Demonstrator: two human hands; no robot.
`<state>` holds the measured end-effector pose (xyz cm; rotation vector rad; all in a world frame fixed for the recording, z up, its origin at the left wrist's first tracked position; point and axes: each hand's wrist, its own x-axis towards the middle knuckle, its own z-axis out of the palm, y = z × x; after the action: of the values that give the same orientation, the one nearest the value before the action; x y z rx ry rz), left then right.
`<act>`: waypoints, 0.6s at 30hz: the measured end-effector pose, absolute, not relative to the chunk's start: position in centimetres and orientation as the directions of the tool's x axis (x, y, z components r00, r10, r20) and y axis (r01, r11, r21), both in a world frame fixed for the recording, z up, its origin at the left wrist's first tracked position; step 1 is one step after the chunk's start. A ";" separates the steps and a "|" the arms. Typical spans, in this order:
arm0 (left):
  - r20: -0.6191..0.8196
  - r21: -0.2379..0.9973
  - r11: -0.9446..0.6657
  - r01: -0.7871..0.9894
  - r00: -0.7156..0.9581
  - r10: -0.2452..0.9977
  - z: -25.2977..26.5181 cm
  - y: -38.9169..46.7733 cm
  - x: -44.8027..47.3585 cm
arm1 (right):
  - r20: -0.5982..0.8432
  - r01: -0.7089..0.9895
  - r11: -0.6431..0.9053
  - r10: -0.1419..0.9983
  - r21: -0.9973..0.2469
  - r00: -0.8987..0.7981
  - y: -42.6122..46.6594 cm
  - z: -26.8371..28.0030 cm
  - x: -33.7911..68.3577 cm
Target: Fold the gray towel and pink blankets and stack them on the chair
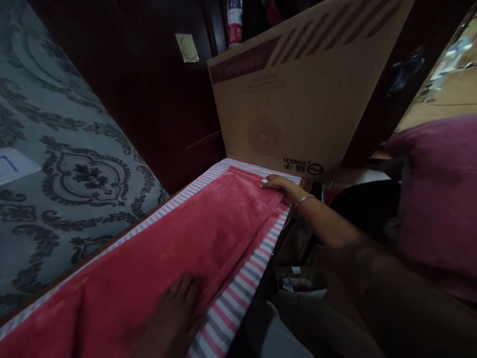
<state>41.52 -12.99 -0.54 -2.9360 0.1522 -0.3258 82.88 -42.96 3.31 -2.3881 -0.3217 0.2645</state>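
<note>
Nearest me, my left hand [175, 313] lies palm down on the red fleece blanket [179, 243], fingers spread flat and pointing away, gripping nothing. That blanket is the biggest thing here, folded long and narrow, running from the bottom left edge up to the far corner, on top of a pink, grey and white striped sheet [238, 298] that shows along both its long sides. My right arm reaches forward from the right, elbow bent, forearm straight out; right hand [278, 184] sits at the blanket's far corner, fingers curled over its edge, pressing it down, thumb hidden so can't tell if it pinches. Cardboard box [298, 99] stands tilted just behind that corner. Silver bangle [304, 200] on my right wrist.
</note>
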 end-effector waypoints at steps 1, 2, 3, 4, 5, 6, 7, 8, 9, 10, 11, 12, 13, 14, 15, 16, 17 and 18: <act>0.187 -0.208 -0.976 -0.068 0.977 -0.108 -0.8 -13.9 41.5 | -0.105 0.159 -0.752 0.290 -0.640 0.951 -42.8 3.3 82.9; 0.170 -0.221 -0.973 -0.058 0.981 -0.097 -0.9 -14.4 41.5 | -0.103 0.161 -0.772 0.281 -0.615 0.954 -42.6 3.2 83.0; 0.163 -0.237 -0.970 -0.052 0.982 -0.092 -0.8 -14.6 41.7 | -0.095 0.164 -0.782 0.275 -0.602 0.957 -42.4 3.3 83.2; 0.165 -0.253 -0.966 -0.047 0.982 -0.091 -0.5 -14.7 41.9 | -0.082 0.169 -0.783 0.270 -0.599 0.959 -42.4 3.3 83.4; 0.179 -0.269 -0.962 -0.044 0.979 -0.095 -0.1 -14.9 42.1 | -0.066 0.175 -0.784 0.264 -0.595 0.962 -42.5 3.4 83.8; 0.199 -0.281 -0.959 -0.040 0.975 -0.099 0.4 -15.1 42.4 | -0.049 0.180 -0.786 0.258 -0.591 0.965 -42.7 3.6 84.1; 0.220 -0.288 -0.957 -0.036 0.970 -0.103 0.9 -15.5 42.7 | -0.033 0.183 -0.789 0.250 -0.587 0.968 -43.1 3.8 84.5; 0.237 -0.288 -0.957 -0.031 0.966 -0.103 1.3 -16.1 43.0 | -0.020 0.182 -0.792 0.238 -0.582 0.971 -43.5 3.9 84.9; 0.238 -0.280 -0.960 -0.031 0.966 -0.100 1.6 -16.8 43.4 | -0.012 0.175 -0.798 0.222 -0.577 0.975 -44.0 4.0 85.2; 0.221 -0.267 -0.963 -0.034 0.971 -0.096 1.8 -17.5 43.7 | -0.013 0.159 -0.806 0.202 -0.570 0.979 -44.5 4.0 85.4; 0.192 -0.254 -0.966 -0.040 0.977 -0.091 1.8 -18.2 43.9 | -0.022 0.139 -0.814 0.183 -0.564 0.983 -44.9 3.9 85.5; 0.165 -0.249 -0.967 -0.046 0.982 -0.089 1.6 -18.8 44.1 | -0.036 0.118 -0.821 0.166 -0.558 0.985 -45.4 3.7 85.5; 0.151 -0.253 -0.966 -0.051 0.984 -0.092 1.2 -19.4 44.1 | -0.050 0.101 -0.827 0.155 -0.553 0.987 -45.7 3.4 85.4; 0.155 -0.268 -0.962 -0.049 0.984 -0.093 0.7 -19.7 44.0 | -0.064 0.089 -0.830 0.149 -0.550 0.987 -46.0 3.0 85.3; 0.180 -0.290 -0.956 -0.038 0.979 -0.094 0.0 -20.0 43.8 | -0.074 0.085 -0.833 0.149 -0.547 0.986 -46.3 2.7 85.2; 0.222 -0.314 -0.949 -0.017 0.971 -0.091 -0.6 -20.1 43.6 | -0.082 0.084 -0.835 0.152 -0.544 0.985 -46.5 2.5 85.1; 0.271 -0.332 -0.943 0.012 0.959 -0.083 -1.3 -20.1 43.3 | -0.089 0.083 -0.839 0.155 -0.538 0.984 -46.6 2.3 85.0; 0.316 -0.340 -0.940 0.042 0.946 -0.072 -1.8 -20.1 43.1 | -0.096 0.085 -0.844 0.159 -0.530 0.983 -46.7 2.2 85.0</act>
<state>43.09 -20.08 -1.79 -2.7535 0.0216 -0.4655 85.01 -46.66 2.16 -2.5783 -0.1713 0.1834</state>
